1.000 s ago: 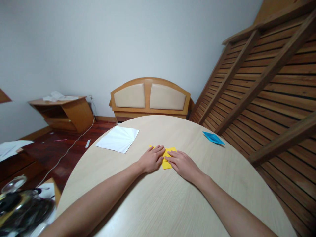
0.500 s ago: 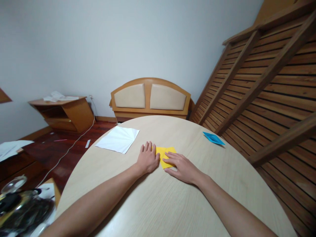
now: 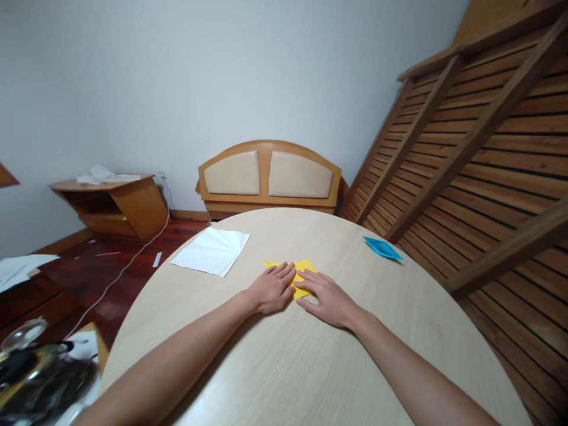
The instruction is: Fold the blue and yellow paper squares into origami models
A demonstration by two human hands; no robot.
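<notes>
A yellow sheet of folded paper (image 3: 304, 266) lies on the round wooden table (image 3: 284, 367), partly covered by both hands. My left hand (image 3: 273, 288) rests flat over its left part, fingers stretched out and pointing away to the right. From under those fingers a pointed yellow corner sticks out at the far left. My right hand (image 3: 326, 297) lies on the paper's right side, fingers spread, thumb near its front edge. The two hands almost touch at the fingertips. How the layers underneath are folded is hidden.
A creased white paper sheet (image 3: 212, 251) lies at the table's far left. On the right sits a blue folded paper piece (image 3: 383, 248). Beyond the table stands a headboard (image 3: 264, 171); wooden slats (image 3: 483, 154) lean along the right. A cluttered surface is at lower left.
My left hand has shifted right onto the yellow paper, covering its left part. A pointed corner now shows beyond its fingers on the left. My right hand has hardly moved.
</notes>
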